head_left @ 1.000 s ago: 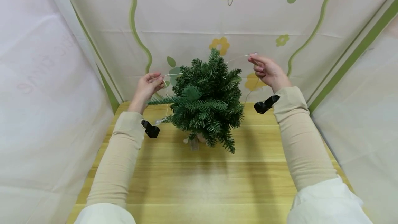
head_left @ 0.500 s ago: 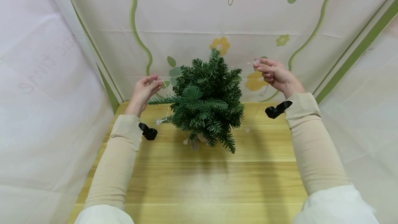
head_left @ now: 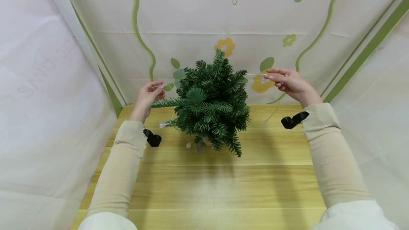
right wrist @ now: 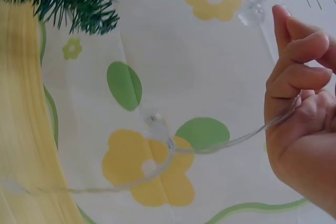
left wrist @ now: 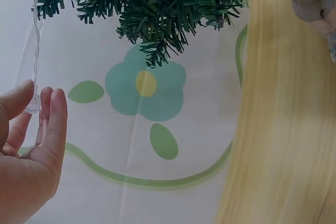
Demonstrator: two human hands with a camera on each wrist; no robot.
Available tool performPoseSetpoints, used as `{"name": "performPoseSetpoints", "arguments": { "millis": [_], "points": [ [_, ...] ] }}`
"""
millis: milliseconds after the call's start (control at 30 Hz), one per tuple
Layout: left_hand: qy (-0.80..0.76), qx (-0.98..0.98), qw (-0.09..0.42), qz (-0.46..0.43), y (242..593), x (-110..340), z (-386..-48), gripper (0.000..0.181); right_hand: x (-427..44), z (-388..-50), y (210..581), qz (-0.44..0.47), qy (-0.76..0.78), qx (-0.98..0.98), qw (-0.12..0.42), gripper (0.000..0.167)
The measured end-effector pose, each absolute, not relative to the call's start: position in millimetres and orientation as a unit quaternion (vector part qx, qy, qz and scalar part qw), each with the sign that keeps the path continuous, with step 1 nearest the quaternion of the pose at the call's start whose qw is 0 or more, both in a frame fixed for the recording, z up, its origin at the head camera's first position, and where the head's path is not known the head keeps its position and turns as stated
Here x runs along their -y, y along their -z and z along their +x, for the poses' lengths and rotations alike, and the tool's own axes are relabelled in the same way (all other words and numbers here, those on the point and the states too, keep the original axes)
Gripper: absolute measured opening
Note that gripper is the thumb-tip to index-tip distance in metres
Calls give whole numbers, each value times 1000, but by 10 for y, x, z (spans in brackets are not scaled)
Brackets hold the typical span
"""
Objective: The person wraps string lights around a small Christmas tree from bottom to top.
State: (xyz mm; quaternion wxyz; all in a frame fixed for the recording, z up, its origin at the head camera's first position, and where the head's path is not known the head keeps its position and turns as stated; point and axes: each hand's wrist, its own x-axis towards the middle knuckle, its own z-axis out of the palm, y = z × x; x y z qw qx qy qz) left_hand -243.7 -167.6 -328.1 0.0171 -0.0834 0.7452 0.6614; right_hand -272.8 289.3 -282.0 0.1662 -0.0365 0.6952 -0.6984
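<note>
A small artificial Christmas tree (head_left: 212, 105) stands on the table between my hands. My left hand (head_left: 150, 97) is beside its left side, pinching the string lights near a clear bulb (left wrist: 33, 103) between thumb and fingers. To the right of the tree, my right hand (head_left: 292, 84) pinches the wire between thumb and index finger, with a clear bulb (right wrist: 252, 13) hanging just beside the fingertips. From the right palm, the string lights' wire (right wrist: 226, 145) trails down toward the table. Branches hide the stretch behind the tree. Another bulb (head_left: 162, 125) dangles at the lower left branches.
The wooden table (head_left: 211, 191) carries the tree. A printed fabric wall (head_left: 191, 17) rises close behind it, with fabric sides at left and right. One long branch (head_left: 169, 103) sticks out toward my left wrist. A pale tag (head_left: 200, 148) lies by the tree's base.
My right hand has moved right and lower with the wire, and the stretch behind the tree sits lower. My left hand has dropped slightly. The tree has stayed put.
</note>
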Motion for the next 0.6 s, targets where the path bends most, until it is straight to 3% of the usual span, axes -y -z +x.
{"name": "performPoseSetpoints", "arguments": {
  "millis": [167, 600],
  "points": [
    [-660, -746, 20, -90, 3284, 1678, -2445, 46, -2994, -2661, 2859, -48, 670, -719, 182, 17],
    [-669, -734, 5, -113, 3314, 1671, -2449, 46, -3363, -2543, 3000, -149, 587, -748, 272, 28]
  ]
}}
